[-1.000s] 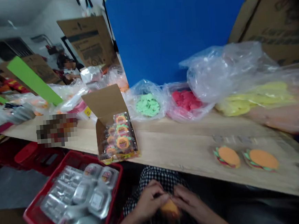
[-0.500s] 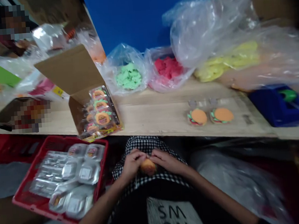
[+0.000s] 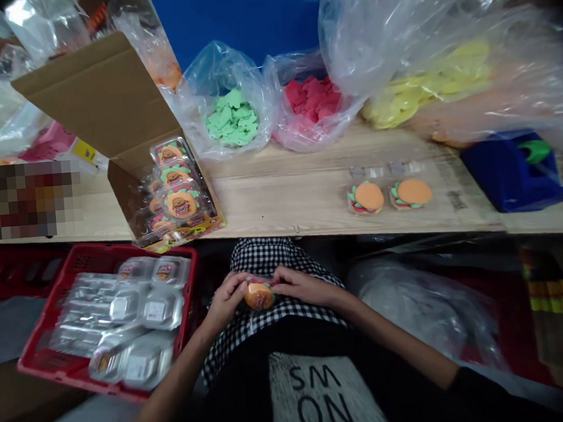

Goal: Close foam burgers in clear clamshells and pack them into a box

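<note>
Over my lap, a toy burger in a clear plastic pack (image 3: 259, 296) is held between both hands. My left hand (image 3: 228, 298) grips its left edge, thumb and fingers closed on it. On its right edge, my right hand (image 3: 297, 285) pinches the pack. An orange bun top with a printed label faces up. On the table, two more toy burgers, the nearer one (image 3: 369, 196) and its neighbour (image 3: 411, 192), sit in opened clear packs. The open cardboard box (image 3: 128, 190) at the left holds several packed burgers (image 3: 181, 202).
Below the table at left stands a red crate (image 3: 34, 360) with several clear packs. Bags of green pieces (image 3: 232, 118), red pieces (image 3: 312, 99) and yellow pieces (image 3: 427, 86) line the table's back. A blue bin (image 3: 503, 177) stands at the right.
Both hands have raised the packed burger slightly and turned it, so its printed label shows. The camera view has tilted downward, shifting the table upward in view.
</note>
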Action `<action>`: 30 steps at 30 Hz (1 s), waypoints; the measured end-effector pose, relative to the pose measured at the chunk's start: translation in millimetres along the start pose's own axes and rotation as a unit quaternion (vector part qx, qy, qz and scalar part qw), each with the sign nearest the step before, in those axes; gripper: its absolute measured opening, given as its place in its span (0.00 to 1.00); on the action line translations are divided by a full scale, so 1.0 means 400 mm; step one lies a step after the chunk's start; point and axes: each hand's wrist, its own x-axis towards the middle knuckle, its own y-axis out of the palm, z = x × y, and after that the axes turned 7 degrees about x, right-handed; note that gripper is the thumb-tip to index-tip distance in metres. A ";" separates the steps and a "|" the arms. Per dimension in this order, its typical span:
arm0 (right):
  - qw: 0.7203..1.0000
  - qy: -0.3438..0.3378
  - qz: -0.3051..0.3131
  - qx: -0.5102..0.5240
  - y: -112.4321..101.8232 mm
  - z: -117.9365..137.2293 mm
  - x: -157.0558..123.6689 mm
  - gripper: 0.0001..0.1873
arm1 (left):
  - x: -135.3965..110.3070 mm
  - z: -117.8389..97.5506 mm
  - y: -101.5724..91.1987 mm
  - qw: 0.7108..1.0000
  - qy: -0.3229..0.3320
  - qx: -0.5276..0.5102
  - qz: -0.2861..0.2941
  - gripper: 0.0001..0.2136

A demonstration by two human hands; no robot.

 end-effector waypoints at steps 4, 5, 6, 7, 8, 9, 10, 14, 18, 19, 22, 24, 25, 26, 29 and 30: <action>1.000 -0.016 -0.026 -0.004 0.011 -0.002 0.016 0.16 | -0.006 -0.004 -0.014 1.000 -0.009 -0.006 -0.024 0.11; 0.999 -0.027 -0.035 -0.010 0.013 0.001 0.020 0.16 | -0.005 -0.008 -0.018 0.999 0.004 0.015 -0.036 0.11; 0.998 -0.040 -0.041 -0.019 0.015 0.005 0.024 0.16 | -0.003 -0.012 -0.022 0.998 0.017 0.039 -0.046 0.10; 0.997 -0.055 -0.043 -0.033 0.016 0.009 0.028 0.15 | -0.001 -0.015 -0.026 0.996 0.028 0.059 -0.054 0.10; 0.995 -0.070 -0.043 -0.050 0.017 0.013 0.031 0.14 | 0.001 -0.015 -0.029 0.995 0.035 0.072 -0.058 0.10; 0.993 -0.084 -0.041 -0.068 0.018 0.017 0.034 0.13 | 0.001 -0.014 -0.033 0.994 0.037 0.078 -0.059 0.10; 0.991 -0.095 -0.037 -0.084 0.019 0.020 0.036 0.13 | -0.001 -0.012 -0.035 0.994 0.036 0.078 -0.059 0.10; 0.988 -0.106 -0.026 -0.105 0.026 0.030 0.043 0.12 | -0.018 -0.003 -0.045 0.995 0.031 0.075 -0.050 0.10; 0.987 -0.110 -0.009 -0.114 0.036 0.043 0.045 0.14 | -0.031 -0.012 -0.058 0.993 0.046 0.111 -0.013 0.10; 0.986 -0.114 -0.003 -0.122 0.038 0.046 0.046 0.14 | -0.031 -0.016 -0.062 0.991 0.054 0.123 -0.003 0.10; 0.979 -0.137 0.018 -0.150 0.046 0.051 0.048 0.16 | -0.024 -0.023 -0.076 0.986 0.081 0.145 0.033 0.10; 0.972 -0.160 0.034 -0.169 0.052 0.049 0.053 0.17 | -0.016 -0.025 -0.081 0.983 0.098 0.144 0.062 0.10; 0.969 -0.170 0.040 -0.176 0.054 0.047 0.055 0.17 | -0.012 -0.025 -0.082 0.981 0.105 0.142 0.076 0.10; 0.966 -0.177 0.044 -0.181 0.056 0.043 0.058 0.17 | -0.008 -0.024 -0.081 0.980 0.109 0.139 0.087 0.10; 0.964 -0.188 0.049 -0.184 0.058 0.029 0.064 0.17 | -0.002 -0.014 -0.069 0.981 0.107 0.129 0.096 0.10; 0.963 -0.191 0.052 -0.184 0.057 0.023 0.066 0.17 | -0.001 -0.010 -0.063 0.982 0.102 0.126 0.094 0.10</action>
